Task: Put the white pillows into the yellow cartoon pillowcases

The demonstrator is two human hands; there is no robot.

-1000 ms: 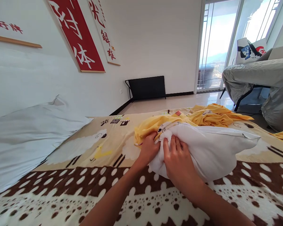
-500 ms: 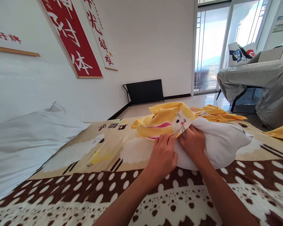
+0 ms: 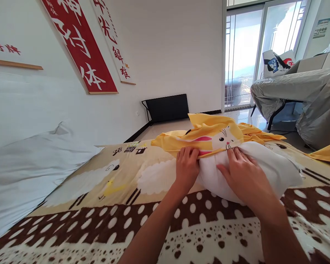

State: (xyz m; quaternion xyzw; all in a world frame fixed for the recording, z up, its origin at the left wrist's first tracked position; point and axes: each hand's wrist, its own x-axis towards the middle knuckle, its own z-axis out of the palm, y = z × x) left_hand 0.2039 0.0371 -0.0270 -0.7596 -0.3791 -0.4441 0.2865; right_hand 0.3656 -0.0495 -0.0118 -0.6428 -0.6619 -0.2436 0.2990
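On the blanket, beneath our hands, a white pillow is lying with a yellow cover draping along its far side. We are judging the pillow light, soft and hard to damage; its plump middle is giving little to pinch, so we are favouring its corners or a gathered fold. The cover is looking thin and limp, likely to slide over the filling, and we are finding its edge the best hold. Our left hand is gripping that edge, fingers curled; our right hand is resting on the pillow, fingertips at the edge, thumb apart, and we cannot tell whether it is pinching cloth. Farther off, crumpled yellow fabric is lying beyond the pillow.
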